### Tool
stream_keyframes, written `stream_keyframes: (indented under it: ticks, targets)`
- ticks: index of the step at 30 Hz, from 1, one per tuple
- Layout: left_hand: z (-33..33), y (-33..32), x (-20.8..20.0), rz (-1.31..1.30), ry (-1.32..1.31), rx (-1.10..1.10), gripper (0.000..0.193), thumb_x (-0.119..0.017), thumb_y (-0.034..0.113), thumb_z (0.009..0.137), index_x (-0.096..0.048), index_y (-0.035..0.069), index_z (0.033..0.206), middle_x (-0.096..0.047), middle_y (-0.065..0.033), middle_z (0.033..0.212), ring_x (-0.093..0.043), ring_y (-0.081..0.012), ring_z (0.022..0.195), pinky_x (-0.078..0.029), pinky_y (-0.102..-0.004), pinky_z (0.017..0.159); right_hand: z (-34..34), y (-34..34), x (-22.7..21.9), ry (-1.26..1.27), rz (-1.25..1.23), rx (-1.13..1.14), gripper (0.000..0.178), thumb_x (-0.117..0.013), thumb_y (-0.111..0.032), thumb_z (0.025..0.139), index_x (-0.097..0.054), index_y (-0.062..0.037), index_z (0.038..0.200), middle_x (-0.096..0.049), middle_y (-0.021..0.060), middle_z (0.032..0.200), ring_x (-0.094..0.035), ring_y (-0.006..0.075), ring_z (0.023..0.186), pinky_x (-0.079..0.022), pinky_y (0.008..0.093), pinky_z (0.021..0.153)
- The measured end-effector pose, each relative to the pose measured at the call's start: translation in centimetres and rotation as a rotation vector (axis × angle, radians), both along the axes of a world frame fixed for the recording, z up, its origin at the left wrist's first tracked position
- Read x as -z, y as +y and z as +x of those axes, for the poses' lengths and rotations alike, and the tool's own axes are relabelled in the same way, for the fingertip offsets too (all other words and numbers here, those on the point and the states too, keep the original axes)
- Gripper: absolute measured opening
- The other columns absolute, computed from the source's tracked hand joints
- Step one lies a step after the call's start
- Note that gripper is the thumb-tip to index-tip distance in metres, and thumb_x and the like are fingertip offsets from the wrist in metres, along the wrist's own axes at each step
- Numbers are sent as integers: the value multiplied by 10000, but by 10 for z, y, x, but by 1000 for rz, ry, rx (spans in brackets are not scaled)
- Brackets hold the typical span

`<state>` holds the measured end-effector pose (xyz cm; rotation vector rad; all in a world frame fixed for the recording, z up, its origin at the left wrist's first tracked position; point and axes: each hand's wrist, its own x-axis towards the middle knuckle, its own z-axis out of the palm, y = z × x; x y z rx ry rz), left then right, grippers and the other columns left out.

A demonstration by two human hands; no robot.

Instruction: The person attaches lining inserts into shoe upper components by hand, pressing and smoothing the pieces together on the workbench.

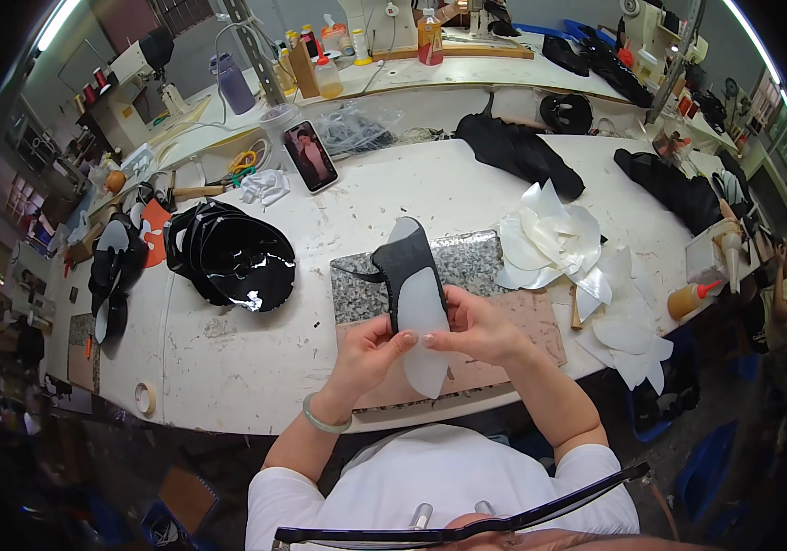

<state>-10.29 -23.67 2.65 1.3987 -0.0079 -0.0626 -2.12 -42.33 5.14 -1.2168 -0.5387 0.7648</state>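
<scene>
Both hands hold a black shoe upper (pixel 402 253) over the work boards, with a strap hanging off its left side. A smooth whitish stiffener piece (pixel 425 367) lies along the upper's face, and its pointed end sticks out below toward me. My left hand (pixel 370 354) grips the left edge, its thumb on the whitish piece. From the right, my right hand (pixel 481 329) pinches the same part, the two thumb tips close together. The fingers behind the upper are hidden. Beneath are a speckled stone slab (pixel 471 262) and a pinkish-brown board (pixel 531 326).
Loose white cut pieces (pixel 554 234) lie in a heap at right, with more white sheets (pixel 628 331) nearer me. Nested glossy black pieces (pixel 237 262) stand at left. A phone (pixel 311 156), tape roll (pixel 144 398), glue bottle (pixel 692 299) and black bundle (pixel 517 151) share the table.
</scene>
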Motion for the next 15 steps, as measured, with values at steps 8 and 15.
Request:
stream_keyframes:
  ticks: [8, 15]
  targets:
    - [5, -13, -11, -93, -18, -98, 227, -661, 237, 897, -641, 10, 906, -584, 37, 767, -470, -15, 682, -388, -190, 564, 2, 2, 4, 71, 87, 8, 458, -660, 5, 836, -428, 31, 1230, -590, 82, 1091, -585, 119, 992, -503, 263, 854]
    - [-2, -8, -4, 168, -123, -43, 242, -651, 234, 904, -634, -5, 928, -580, 36, 766, -457, -22, 676, -391, -197, 573, 5, -2, 2, -2, 76, -64, 460, -654, 3, 843, -417, 28, 1236, -583, 85, 1108, -578, 122, 1011, -504, 267, 855]
